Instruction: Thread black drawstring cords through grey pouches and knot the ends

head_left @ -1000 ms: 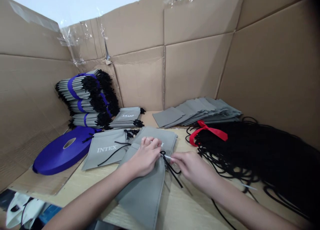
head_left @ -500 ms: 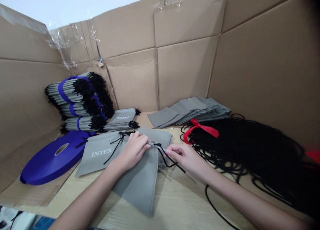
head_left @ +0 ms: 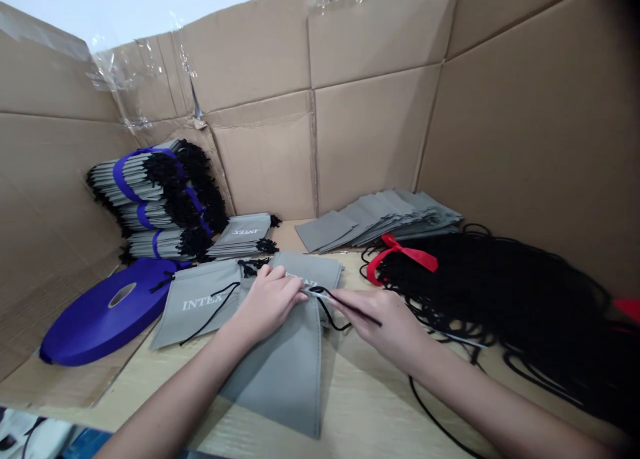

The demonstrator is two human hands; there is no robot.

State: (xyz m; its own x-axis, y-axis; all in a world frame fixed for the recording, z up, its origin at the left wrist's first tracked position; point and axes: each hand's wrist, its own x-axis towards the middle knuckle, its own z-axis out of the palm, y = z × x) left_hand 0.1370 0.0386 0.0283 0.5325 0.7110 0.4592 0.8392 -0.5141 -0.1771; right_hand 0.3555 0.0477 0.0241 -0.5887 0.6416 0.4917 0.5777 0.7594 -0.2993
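A grey fabric pouch (head_left: 287, 372) hangs down over the near side of the table. My left hand (head_left: 273, 299) is closed on its top edge, near the right corner. My right hand (head_left: 380, 316) pinches a thin pale rod (head_left: 320, 295) and black cord (head_left: 367, 317) at that corner; the cord loops out of the pouch's top edge. What looks like the rod's other end shows past my right forearm. Left of my left hand lies another grey drawstring pouch (head_left: 200, 306) printed INTEX, a cord across it. Grey pouches (head_left: 327, 269) lie partly hidden behind my hands.
At left stand bundled pouches (head_left: 145, 192) bound with purple ribbon, beside a purple ribbon roll (head_left: 100, 329). A small pouch stack (head_left: 245, 232) and fanned grey pieces (head_left: 375, 219) lie near the cardboard wall (head_left: 370, 139). Black cords (head_left: 500, 279) with a red tie (head_left: 403, 254) fill the right.
My right hand has turned over the cord and moved slightly right, and the rod now shows beyond my forearm. The cord on the INTEX pouch has shifted left. My left hand keeps its hold.
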